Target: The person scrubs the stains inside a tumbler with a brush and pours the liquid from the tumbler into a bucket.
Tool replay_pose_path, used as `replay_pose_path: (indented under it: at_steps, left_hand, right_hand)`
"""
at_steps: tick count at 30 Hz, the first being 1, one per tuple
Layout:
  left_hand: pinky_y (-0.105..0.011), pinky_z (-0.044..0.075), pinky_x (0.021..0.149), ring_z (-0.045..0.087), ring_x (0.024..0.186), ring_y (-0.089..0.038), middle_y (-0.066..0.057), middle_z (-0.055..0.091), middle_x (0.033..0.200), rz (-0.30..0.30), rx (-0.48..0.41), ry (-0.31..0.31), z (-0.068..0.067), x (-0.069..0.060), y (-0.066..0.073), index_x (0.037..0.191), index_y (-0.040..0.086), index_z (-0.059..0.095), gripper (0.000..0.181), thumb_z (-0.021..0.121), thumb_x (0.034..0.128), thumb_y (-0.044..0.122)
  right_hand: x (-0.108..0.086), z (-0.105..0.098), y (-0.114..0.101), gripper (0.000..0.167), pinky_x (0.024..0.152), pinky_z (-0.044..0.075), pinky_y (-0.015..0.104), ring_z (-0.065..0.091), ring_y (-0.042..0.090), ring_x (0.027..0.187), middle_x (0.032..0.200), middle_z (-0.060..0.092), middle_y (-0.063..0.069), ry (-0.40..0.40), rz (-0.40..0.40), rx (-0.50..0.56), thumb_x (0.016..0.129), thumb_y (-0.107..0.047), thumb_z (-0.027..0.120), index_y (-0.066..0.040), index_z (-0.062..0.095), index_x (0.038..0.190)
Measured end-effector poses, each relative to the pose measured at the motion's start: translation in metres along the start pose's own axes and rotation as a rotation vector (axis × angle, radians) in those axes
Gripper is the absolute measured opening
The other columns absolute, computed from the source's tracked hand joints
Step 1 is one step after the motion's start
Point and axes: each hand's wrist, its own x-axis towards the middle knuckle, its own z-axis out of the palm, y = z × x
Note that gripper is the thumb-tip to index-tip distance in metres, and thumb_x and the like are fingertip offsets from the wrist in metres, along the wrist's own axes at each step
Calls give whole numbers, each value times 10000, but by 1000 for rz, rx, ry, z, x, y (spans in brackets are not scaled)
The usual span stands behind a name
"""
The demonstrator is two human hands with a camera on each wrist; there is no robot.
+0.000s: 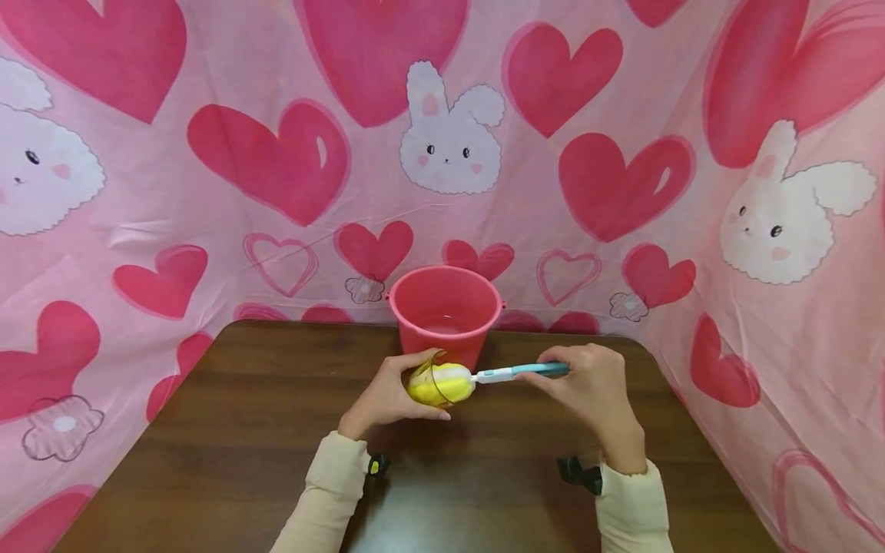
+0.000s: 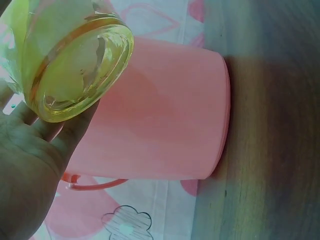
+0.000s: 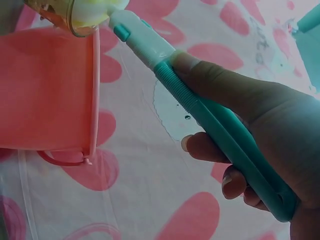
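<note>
In the head view, my left hand (image 1: 389, 393) grips an amber glass cup (image 1: 423, 385) lying on its side, mouth turned right. The left wrist view shows the thick base of this glass cup (image 2: 82, 70) up close. My right hand (image 1: 593, 388) holds a cup brush by its teal handle (image 1: 528, 370). The brush's yellow and white sponge head (image 1: 458, 382) is partly inside the cup's mouth. From the right wrist, the thumb lies along the brush handle (image 3: 215, 122), with the fingers curled beneath it. Both hands are above the table.
A pink bucket (image 1: 448, 336) stands at the table's back edge, just behind the cup, with some liquid apparently inside. The dark wooden table (image 1: 276, 430) is bordered by a pink cloth (image 1: 456, 211) with hearts and rabbits.
</note>
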Motion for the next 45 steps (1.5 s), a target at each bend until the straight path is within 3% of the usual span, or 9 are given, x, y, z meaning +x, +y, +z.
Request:
replay_pose_path:
  at_steps: [6,12,15,20,29,39,45]
  left_hand:
    - [-346,541,1013,577,1193,-152,121,629,1358,-28,5,8,-1,1,-1,1449,232,577,851,960,689,215]
    - [-369,568,968,571,1196,-172,121,639,1328,-49,3,5,0,-3,1,1440,293,577,840,957,691,306]
    - [-366,574,956,574,1190,-176,113,640,1324,-35,15,8,0,-2,1,1443,338,562,853,958,690,288]
    - [-364,553,996,596,1163,-178,74,655,1317,-3,36,23,-3,-2,0,1439,252,579,853,967,680,224]
    - [-348,565,969,584,1172,-191,68,635,1361,-17,21,1,-4,-2,1,1457,228,568,857,956,694,284]
    - [-359,558,984,606,1136,-164,85,662,1308,-29,40,45,-5,-1,2,1424,247,598,859,979,656,202]
    - [-378,545,1008,599,1156,-180,64,657,1319,-38,10,31,-5,-1,2,1433,214,590,878,979,648,156]
  right_hand:
    - [-1,-10,5,710,455,378,253,462,32,485,580,657,-84,16,32,5,797,-824,542,-160,781,718]
    - [-7,-22,15,663,469,376,271,475,55,484,568,640,-97,103,82,16,766,-823,614,-184,776,696]
    - [-7,-23,16,646,468,389,282,496,80,481,573,652,-79,139,67,24,767,-796,649,-167,780,701]
    - [-3,-15,10,647,461,402,314,503,106,465,570,656,-53,154,13,23,800,-770,646,-144,782,707]
    - [1,-2,-2,686,456,431,279,543,106,475,613,697,-28,48,-69,-6,851,-764,546,-132,783,733]
    - [-2,-22,14,641,461,410,306,514,108,462,573,662,-54,199,-11,14,801,-763,662,-142,786,701]
    - [-2,-15,11,640,464,409,303,513,106,467,577,662,-63,178,-21,22,811,-764,645,-148,780,705]
